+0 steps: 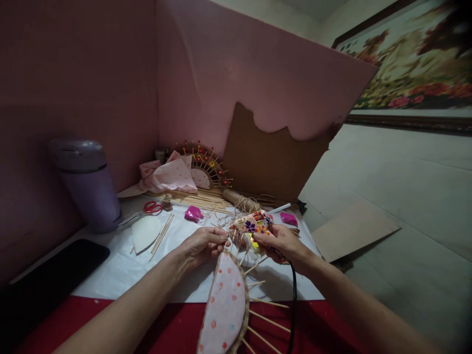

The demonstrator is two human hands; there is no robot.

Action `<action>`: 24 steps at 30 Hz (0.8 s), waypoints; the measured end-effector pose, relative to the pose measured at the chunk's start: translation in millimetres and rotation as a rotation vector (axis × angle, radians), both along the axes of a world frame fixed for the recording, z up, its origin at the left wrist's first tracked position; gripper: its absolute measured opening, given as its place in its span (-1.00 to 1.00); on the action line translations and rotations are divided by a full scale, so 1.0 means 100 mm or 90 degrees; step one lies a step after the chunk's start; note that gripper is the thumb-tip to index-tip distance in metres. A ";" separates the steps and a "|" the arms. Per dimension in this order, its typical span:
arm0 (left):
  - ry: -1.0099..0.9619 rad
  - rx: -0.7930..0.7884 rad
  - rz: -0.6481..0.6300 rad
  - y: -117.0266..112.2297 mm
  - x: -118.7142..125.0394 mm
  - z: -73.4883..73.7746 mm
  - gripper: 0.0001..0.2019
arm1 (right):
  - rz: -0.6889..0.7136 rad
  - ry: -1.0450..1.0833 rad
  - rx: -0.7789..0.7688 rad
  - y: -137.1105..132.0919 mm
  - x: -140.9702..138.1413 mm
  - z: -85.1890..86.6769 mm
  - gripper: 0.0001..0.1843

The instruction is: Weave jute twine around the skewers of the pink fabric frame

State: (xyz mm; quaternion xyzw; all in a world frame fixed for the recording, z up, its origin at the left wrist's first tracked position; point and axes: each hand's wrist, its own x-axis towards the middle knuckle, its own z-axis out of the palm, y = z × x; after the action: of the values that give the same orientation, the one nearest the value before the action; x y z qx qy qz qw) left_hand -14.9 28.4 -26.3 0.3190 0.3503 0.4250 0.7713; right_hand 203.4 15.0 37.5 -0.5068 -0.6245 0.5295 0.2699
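Pink panels (273, 73) bound the rear and left of the white sheet (121, 275); its front edge borders a red surface (173, 324). From where I stand, the half-round fan piece (225, 300) crosses that edge, sticks projecting right. Right hand (282, 243): closed around a flower-patterned tool (252, 224). Left hand (206, 244): fingers narrowed at the fan piece's upper end; grip cannot be confirmed. Clearance between hands: narrow. Purple tumbler (88, 196): well apart.

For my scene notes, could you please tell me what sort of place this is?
Probably a home craft corner: red-handled scissors, a roll of twine and, in the foreground, a half-round piece with radiating sticks.
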 end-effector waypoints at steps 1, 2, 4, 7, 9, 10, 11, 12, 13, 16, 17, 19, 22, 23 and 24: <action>0.000 0.002 0.000 0.00 0.00 0.00 -0.84 | 0.005 0.016 -0.021 0.00 0.00 -0.01 -0.58; 0.001 0.004 -0.001 0.00 0.00 0.00 -0.84 | 0.009 0.032 -0.040 0.00 0.01 -0.02 -0.57; 0.004 0.006 -0.001 0.00 0.00 -0.01 -0.84 | 0.009 0.064 -0.075 0.01 0.02 -0.05 -0.57; 0.009 0.008 0.001 0.01 0.00 -0.01 -0.83 | 0.013 0.095 -0.125 0.03 0.03 -0.09 -0.57; 0.011 0.007 0.002 0.01 0.00 -0.01 -0.82 | 0.011 0.097 -0.138 0.03 0.03 -0.11 -0.56; 0.012 0.006 0.003 0.01 0.00 -0.01 -0.81 | 0.006 0.093 -0.135 0.03 0.03 -0.12 -0.55; 0.012 0.004 0.003 0.00 0.00 -0.01 -0.81 | 0.001 0.086 -0.125 0.03 0.03 -0.12 -0.55; 0.012 0.004 0.003 0.00 0.00 -0.01 -0.81 | -0.005 0.078 -0.111 0.02 0.02 -0.12 -0.56; 0.011 0.004 0.003 0.00 0.00 0.00 -0.82 | -0.010 0.066 -0.096 0.01 0.02 -0.12 -0.55; 0.009 0.005 0.003 -0.01 0.00 0.02 -0.83 | -0.024 0.016 -0.054 -0.02 0.00 -0.11 -0.54; 0.010 0.005 0.003 -0.01 0.01 0.02 -0.83 | -0.030 0.000 -0.038 -0.02 0.00 -0.11 -0.54; 0.012 0.004 0.002 -0.01 0.01 0.03 -0.83 | -0.040 -0.026 -0.007 -0.04 -0.02 -0.10 -0.55; 0.013 0.007 0.001 -0.01 0.01 0.03 -0.83 | -0.053 -0.071 0.013 -0.05 -0.05 -0.06 -0.58; 0.013 0.007 0.001 -0.01 0.01 0.03 -0.84 | -0.060 -0.086 0.011 -0.05 -0.05 -0.05 -0.59; 0.014 0.007 0.001 -0.01 0.01 0.02 -0.84 | -0.068 -0.098 0.004 -0.05 -0.06 -0.04 -0.60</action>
State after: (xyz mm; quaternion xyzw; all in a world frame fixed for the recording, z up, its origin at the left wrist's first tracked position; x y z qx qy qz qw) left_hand -14.4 27.6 -24.1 0.3275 0.3567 0.4236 0.7655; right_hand 197.8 9.8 33.4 -0.5777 -0.6171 0.4718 0.2507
